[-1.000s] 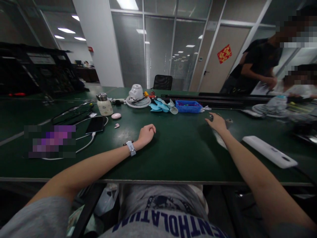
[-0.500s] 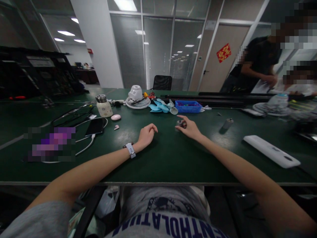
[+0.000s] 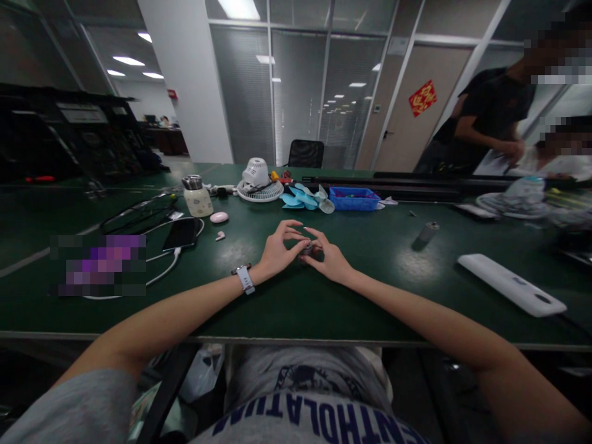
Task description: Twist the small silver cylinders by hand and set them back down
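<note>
Between my two hands, just above or on the green table, is a small metal cylinder (image 3: 306,249) that looks like a little electric motor. My right hand (image 3: 333,260) grips it from the right, thumb in front and fingers curled behind. My left hand (image 3: 278,250), with a watch at the wrist, reaches in from the left. Its fingers are stretched and apart, and its thumb tip lies at the cylinder's upper edge; whether it presses on it I cannot tell. Fingers hide part of the cylinder. A similar metal motor (image 3: 431,229) stands upright farther right.
Behind my hands are a white fan head (image 3: 257,174), light-blue fan blades (image 3: 300,197) and a blue tray (image 3: 353,200). To the left are a bottle (image 3: 198,200), a pink case (image 3: 219,217), an earbud (image 3: 220,235) and a cabled phone (image 3: 182,234). A white power strip (image 3: 511,285) lies right; a person stands beyond.
My right hand has moved left with the metal motor to the middle. My left hand has uncurled its fingers and shifted slightly right, meeting it there.
</note>
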Demonstrator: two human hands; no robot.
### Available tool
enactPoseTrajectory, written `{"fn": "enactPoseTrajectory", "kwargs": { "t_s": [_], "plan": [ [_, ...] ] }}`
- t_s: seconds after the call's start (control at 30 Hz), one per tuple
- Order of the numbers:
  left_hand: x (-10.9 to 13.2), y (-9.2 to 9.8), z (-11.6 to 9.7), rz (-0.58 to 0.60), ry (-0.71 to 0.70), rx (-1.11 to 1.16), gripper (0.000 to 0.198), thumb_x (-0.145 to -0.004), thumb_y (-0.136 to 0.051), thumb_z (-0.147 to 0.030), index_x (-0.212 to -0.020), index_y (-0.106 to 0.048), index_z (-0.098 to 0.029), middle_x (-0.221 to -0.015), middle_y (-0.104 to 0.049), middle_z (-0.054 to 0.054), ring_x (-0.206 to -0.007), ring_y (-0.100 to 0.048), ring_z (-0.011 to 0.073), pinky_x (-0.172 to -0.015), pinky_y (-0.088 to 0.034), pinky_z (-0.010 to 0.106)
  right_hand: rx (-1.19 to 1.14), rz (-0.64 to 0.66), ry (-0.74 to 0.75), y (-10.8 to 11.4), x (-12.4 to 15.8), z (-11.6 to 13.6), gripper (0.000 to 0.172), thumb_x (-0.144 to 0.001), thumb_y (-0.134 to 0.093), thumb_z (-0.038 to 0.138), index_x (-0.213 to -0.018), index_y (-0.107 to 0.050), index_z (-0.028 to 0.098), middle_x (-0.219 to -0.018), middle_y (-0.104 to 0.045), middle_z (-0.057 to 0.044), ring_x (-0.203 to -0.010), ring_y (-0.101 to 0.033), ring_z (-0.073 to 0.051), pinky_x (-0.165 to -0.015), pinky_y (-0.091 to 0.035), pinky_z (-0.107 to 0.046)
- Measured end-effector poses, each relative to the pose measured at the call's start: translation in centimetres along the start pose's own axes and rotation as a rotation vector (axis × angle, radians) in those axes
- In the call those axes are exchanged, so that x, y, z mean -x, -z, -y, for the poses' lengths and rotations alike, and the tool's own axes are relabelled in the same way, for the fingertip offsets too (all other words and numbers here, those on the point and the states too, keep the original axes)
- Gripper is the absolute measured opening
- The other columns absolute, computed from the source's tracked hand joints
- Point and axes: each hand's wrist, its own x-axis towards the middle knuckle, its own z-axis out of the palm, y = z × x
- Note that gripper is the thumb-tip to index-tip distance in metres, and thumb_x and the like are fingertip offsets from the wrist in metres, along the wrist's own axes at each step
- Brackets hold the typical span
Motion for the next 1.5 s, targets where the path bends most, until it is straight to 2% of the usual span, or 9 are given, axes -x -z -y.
{"fn": "enactPoseTrajectory", "kwargs": {
  "t_s": [0.2,0.33,0.43,0.6,0.77,0.97,1.23,1.4,1.5],
  "plan": [
    [-0.6,0.0,0.9,-0.204,0.033,-0.073,0.029,-0.082,-0.066,-0.035,-0.101,-0.053,-0.019,-0.110,-0.066,0.009,-0.093,-0.069,0.0164,-0.080,-0.050,0.028,0.026,0.003,-0.018,0.1,0.1,0.3,0.080,-0.083,-0.065,0.036,-0.149,-0.022,0.028,-0.102,-0.065,-0.005,-0.086,-0.065,-0.020,-0.080,-0.054,-0.039],
    [-1.0,0.1,3.0,-0.037,0.197,-0.009,0.034,-0.078,-0.070,-0.029,-0.104,-0.050,-0.018,-0.090,-0.073,0.006,-0.090,-0.070,0.0186,-0.084,-0.050,0.032,0.070,0.012,0.014,0.2,0.2,0.4,0.074,-0.083,-0.064,0.037,-0.147,-0.028,0.029,-0.110,-0.064,-0.006,-0.086,-0.065,-0.019,-0.082,-0.054,-0.040],
    [-1.2,0.0,4.4,0.086,0.303,0.013,0.033,-0.077,-0.070,-0.023,-0.105,-0.052,-0.018,-0.090,-0.075,0.007,-0.090,-0.071,0.0199,-0.084,-0.051,0.035,0.158,0.034,0.066,0.3,0.2,0.6,0.063,-0.085,-0.063,0.036,-0.142,-0.038,0.028,-0.123,-0.061,-0.008,-0.092,-0.065,-0.021,-0.084,-0.053,-0.040],
    [-1.2,-0.1,4.8,0.210,0.283,-0.087,0.034,-0.077,-0.068,-0.016,-0.109,-0.056,-0.018,-0.095,-0.075,0.007,-0.096,-0.070,0.0209,-0.090,-0.051,0.036,0.356,0.046,0.072,0.3,0.1,1.0,0.050,-0.086,-0.061,0.038,-0.132,-0.048,0.024,-0.123,-0.063,-0.008,-0.095,-0.064,-0.025,-0.085,-0.048,-0.041],
    [-1.0,-0.1,4.1,0.212,0.261,-0.098,0.031,-0.085,-0.061,-0.025,-0.115,-0.055,-0.018,-0.110,-0.072,0.010,-0.106,-0.068,0.0207,-0.091,-0.051,0.034,0.471,0.019,0.088,0.8,-0.2,0.5,0.047,-0.087,-0.058,0.042,-0.129,-0.050,0.023,-0.111,-0.068,-0.007,-0.085,-0.065,-0.022,-0.079,-0.046,-0.036],
    [-1.0,-0.1,3.7,0.172,0.284,-0.147,0.026,-0.089,-0.055,-0.029,-0.113,-0.056,-0.019,-0.118,-0.070,0.011,-0.114,-0.063,0.0214,-0.098,-0.048,0.037,0.703,-0.089,-0.150,6.0,-0.7,-5.1,0.049,-0.087,-0.057,0.046,-0.129,-0.051,0.023,-0.096,-0.071,-0.007,-0.075,-0.066,-0.024,-0.072,-0.046,-0.036],
    [-0.9,0.1,3.3,0.185,0.304,-0.188,0.024,-0.090,-0.053,-0.029,-0.112,-0.057,-0.019,-0.110,-0.072,0.009,-0.108,-0.066,0.0220,-0.096,-0.047,0.039,0.905,-0.386,-0.632,15.0,1.6,-14.1,0.053,-0.084,-0.061,0.042,-0.130,-0.051,0.018,-0.102,-0.067,-0.017,-0.087,-0.064,-0.032,-0.073,-0.047,-0.040],
    [-1.0,0.1,3.9,0.164,0.287,-0.189,0.024,-0.090,-0.053,-0.029,-0.111,-0.058,-0.020,-0.108,-0.073,0.008,-0.107,-0.066,0.0212,-0.096,-0.047,0.039,0.886,-0.459,-0.742,16.5,2.3,-15.5,0.058,-0.085,-0.061,0.038,-0.138,-0.045,0.018,-0.111,-0.063,-0.021,-0.095,-0.061,-0.034,-0.080,-0.044,-0.045],
    [-1.1,0.0,4.3,0.106,0.286,-0.181,0.021,-0.089,-0.052,-0.027,-0.108,-0.059,-0.020,-0.109,-0.071,0.008,-0.104,-0.066,0.0196,-0.092,-0.048,0.036,0.974,-0.514,-0.599,15.5,1.7,-13.9,0.068,-0.085,-0.060,0.040,-0.143,-0.037,0.013,-0.130,-0.051,-0.026,-0.111,-0.053,-0.039,-0.089,-0.040,-0.051]
  ]
}}
